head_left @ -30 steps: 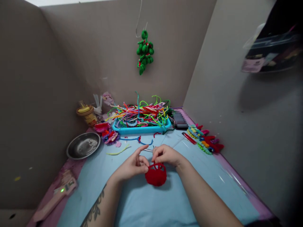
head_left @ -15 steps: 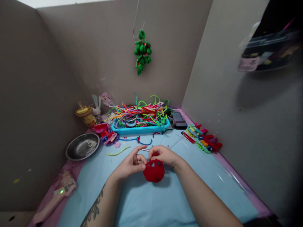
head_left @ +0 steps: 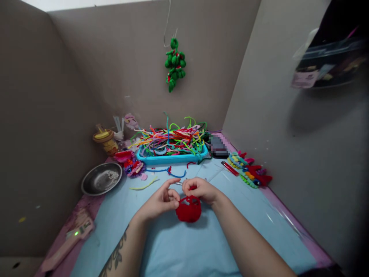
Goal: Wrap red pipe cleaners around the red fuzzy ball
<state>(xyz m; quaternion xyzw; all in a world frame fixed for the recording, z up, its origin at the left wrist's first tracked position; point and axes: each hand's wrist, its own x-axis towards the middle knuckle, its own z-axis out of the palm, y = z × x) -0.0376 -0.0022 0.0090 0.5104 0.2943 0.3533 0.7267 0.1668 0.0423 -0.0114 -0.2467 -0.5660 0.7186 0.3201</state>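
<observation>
A small rounded red crocheted piece (head_left: 188, 212) with gaps along its upper part hangs between my two hands, just above the blue cloth. My left hand (head_left: 161, 198) pinches its upper left edge with the thumb and bent fingers, while the index finger reaches out to the right. From the top right, my right hand (head_left: 200, 189) has closed fingers on the piece and hides part of it. Between the left index fingertip and the right fingers shows a thin metal rod (head_left: 179, 183), perhaps a crochet hook; its ends are hidden.
Behind the hands stands a blue tray (head_left: 170, 158) heaped with coloured yarn scraps. A metal bowl (head_left: 100, 188) with small white bits and a pink glue gun (head_left: 67, 246) lie left. To the right are a red cutter (head_left: 230, 168), a phone (head_left: 219, 147) and crocheted pieces (head_left: 250, 172).
The gaps in the upper part of the red piece have changed shape between my fingers. Both hands keep nearly the same place; the whole view has shifted slightly.
</observation>
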